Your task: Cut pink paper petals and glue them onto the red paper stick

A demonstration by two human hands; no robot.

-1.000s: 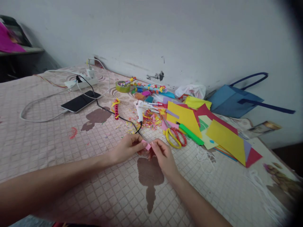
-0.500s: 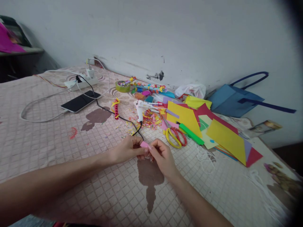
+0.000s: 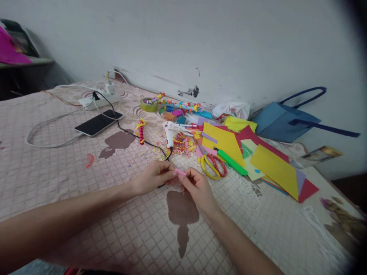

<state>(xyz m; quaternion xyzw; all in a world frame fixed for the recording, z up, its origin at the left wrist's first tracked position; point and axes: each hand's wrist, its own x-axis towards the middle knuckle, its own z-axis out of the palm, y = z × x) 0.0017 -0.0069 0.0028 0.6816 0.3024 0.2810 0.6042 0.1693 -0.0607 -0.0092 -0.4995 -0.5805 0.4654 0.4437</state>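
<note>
Between both hands, above the quilted cloth, is a small pink paper strip (image 3: 180,172), narrow and roughly level. My left hand (image 3: 156,177) pinches its left end between thumb and fingers. The right end is pinched by my right hand (image 3: 197,187). Just beyond the hands, a white glue gun (image 3: 169,134) stands with its black cord running toward me. Scissors (image 3: 211,162) with one yellow and one red handle lie to the right of my right hand, beside a green cutter (image 3: 231,162). Small paper scraps (image 3: 185,145) are scattered around the glue gun.
Coloured paper sheets (image 3: 275,168) spread over the right side. White string (image 3: 248,191) lies loose near them. A phone (image 3: 98,123) on a cable and a power strip (image 3: 99,101) are at the left. A roll of tape (image 3: 149,105) and a blue bag (image 3: 283,120) sit by the wall.
The pink strip has turned from tilted to nearly level and looks narrower. My left fingers have shifted slightly up, and the fingertips of the two hands are a little farther apart.
</note>
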